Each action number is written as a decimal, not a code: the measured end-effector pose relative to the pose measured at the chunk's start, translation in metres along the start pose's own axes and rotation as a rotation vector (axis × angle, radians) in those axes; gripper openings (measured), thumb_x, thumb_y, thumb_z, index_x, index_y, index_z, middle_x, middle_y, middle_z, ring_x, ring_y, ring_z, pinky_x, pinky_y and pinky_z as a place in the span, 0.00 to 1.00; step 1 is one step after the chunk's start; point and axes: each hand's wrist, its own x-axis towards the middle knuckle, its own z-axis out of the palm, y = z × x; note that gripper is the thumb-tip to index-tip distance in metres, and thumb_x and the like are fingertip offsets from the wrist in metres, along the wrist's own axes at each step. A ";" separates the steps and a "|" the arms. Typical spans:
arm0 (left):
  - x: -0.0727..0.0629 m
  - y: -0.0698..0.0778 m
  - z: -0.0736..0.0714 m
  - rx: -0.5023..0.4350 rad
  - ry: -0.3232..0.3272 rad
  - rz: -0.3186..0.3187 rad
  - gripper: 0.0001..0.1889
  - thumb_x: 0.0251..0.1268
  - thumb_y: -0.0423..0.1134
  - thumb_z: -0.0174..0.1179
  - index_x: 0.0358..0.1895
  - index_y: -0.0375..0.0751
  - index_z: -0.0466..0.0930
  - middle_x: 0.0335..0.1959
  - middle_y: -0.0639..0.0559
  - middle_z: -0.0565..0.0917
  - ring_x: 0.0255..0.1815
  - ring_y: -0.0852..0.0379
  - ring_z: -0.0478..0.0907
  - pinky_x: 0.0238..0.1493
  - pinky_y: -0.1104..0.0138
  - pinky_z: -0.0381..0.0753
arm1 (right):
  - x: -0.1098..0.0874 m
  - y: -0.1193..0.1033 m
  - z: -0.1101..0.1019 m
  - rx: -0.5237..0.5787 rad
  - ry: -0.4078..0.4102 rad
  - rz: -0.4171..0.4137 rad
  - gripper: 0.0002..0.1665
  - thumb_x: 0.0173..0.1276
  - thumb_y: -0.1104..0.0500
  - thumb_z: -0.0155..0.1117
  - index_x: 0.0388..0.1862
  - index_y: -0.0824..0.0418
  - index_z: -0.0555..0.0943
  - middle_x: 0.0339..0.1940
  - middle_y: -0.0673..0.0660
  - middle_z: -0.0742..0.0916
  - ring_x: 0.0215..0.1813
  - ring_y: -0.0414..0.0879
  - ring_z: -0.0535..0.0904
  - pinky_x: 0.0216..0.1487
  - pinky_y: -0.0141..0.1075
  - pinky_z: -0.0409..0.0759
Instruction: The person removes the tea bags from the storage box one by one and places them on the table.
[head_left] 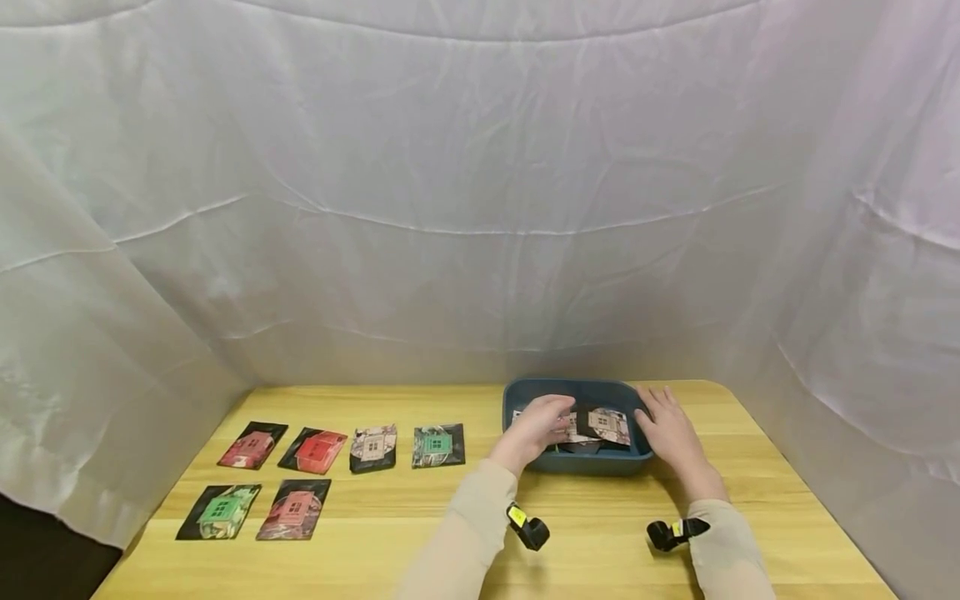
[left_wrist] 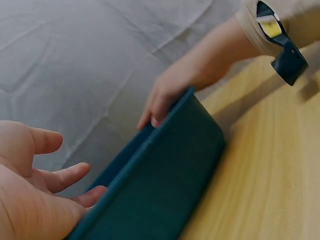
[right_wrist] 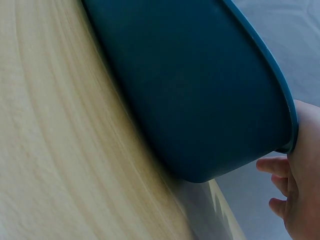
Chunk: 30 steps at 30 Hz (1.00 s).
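A dark blue plastic tub stands on the table, holding several flat packets printed with a small house. My left hand reaches over the tub's left part, fingers loosely spread above the packets. In the left wrist view, that left hand shows nothing between thumb and fingers, its lower fingertips dipping behind the rim. At the tub's right end, my right hand holds the rim, thumb over the inner side and fingers outside. The right wrist view shows that right hand at the rim, its thumb hidden.
Left on the wooden table lie several similar packets in two rows, among them a red packet, a beige packet and a green packet. A pale cloth hangs behind and along both sides.
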 end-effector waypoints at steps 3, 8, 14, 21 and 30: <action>0.004 -0.003 0.003 0.005 0.004 -0.019 0.26 0.75 0.43 0.49 0.68 0.30 0.65 0.69 0.31 0.67 0.68 0.35 0.68 0.66 0.48 0.73 | 0.001 0.000 -0.001 0.003 -0.005 0.002 0.32 0.77 0.55 0.47 0.75 0.67 0.60 0.73 0.76 0.63 0.76 0.73 0.47 0.73 0.66 0.49; 0.009 -0.003 0.004 0.050 0.003 -0.052 0.28 0.74 0.46 0.51 0.69 0.31 0.65 0.66 0.32 0.69 0.59 0.39 0.76 0.59 0.50 0.78 | 0.002 0.000 -0.001 -0.002 0.002 -0.005 0.32 0.77 0.56 0.47 0.74 0.68 0.60 0.73 0.76 0.63 0.76 0.74 0.48 0.74 0.66 0.49; 0.012 -0.005 0.004 0.072 -0.011 -0.085 0.28 0.74 0.48 0.51 0.70 0.34 0.65 0.68 0.33 0.67 0.53 0.42 0.78 0.53 0.50 0.81 | 0.002 0.000 -0.001 0.002 0.003 -0.008 0.32 0.76 0.56 0.47 0.74 0.69 0.60 0.73 0.76 0.63 0.76 0.74 0.47 0.74 0.66 0.49; 0.019 -0.011 0.005 0.020 -0.017 -0.084 0.28 0.74 0.47 0.51 0.69 0.33 0.66 0.66 0.32 0.70 0.57 0.39 0.77 0.57 0.50 0.81 | 0.001 0.000 -0.001 0.000 0.005 -0.001 0.32 0.76 0.56 0.47 0.74 0.69 0.60 0.73 0.76 0.63 0.76 0.74 0.47 0.74 0.66 0.49; 0.022 -0.014 0.005 -0.036 0.005 -0.088 0.25 0.74 0.46 0.52 0.66 0.34 0.70 0.64 0.34 0.72 0.59 0.40 0.78 0.57 0.51 0.81 | 0.000 -0.001 0.000 0.007 0.000 -0.007 0.32 0.76 0.56 0.47 0.74 0.69 0.60 0.73 0.76 0.63 0.76 0.74 0.48 0.73 0.66 0.49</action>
